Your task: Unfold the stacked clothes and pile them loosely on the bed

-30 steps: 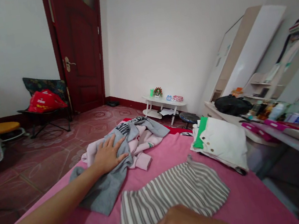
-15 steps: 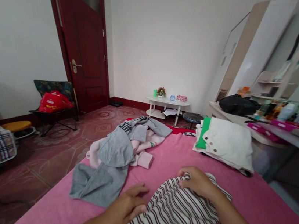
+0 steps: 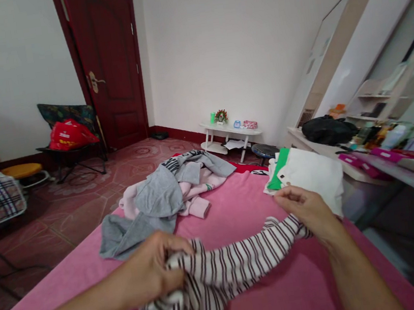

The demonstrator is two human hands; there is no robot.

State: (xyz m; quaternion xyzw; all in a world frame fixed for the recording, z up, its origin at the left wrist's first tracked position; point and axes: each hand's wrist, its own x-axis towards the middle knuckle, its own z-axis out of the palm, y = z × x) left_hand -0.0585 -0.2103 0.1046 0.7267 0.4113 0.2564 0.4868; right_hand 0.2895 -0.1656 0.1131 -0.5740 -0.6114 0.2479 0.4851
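Note:
A white shirt with dark stripes is bunched over the near part of the pink bed. My left hand is closed around a gathered fold of it, thumb and fingers pressed together. A long strip of the striped cloth, much like a sleeve, stretches across to my right hand. The fingers there are bent and the cloth runs in under the palm; their exact grip is partly hidden. Beyond my left hand lie a grey garment with dark lettering and a pale pink garment, both rumpled.
A folded white and green pile of clothes sits at the bed's right edge. A dressing table with bottles and a black bag stands at right. Farther off are a low white table, a chair with a red bag and a door.
The striped shirt was spread out flatter and is now gathered and lifted, pulled lengthwise between the hands. My left hand has closed on it; my right hand has moved right and away from me.

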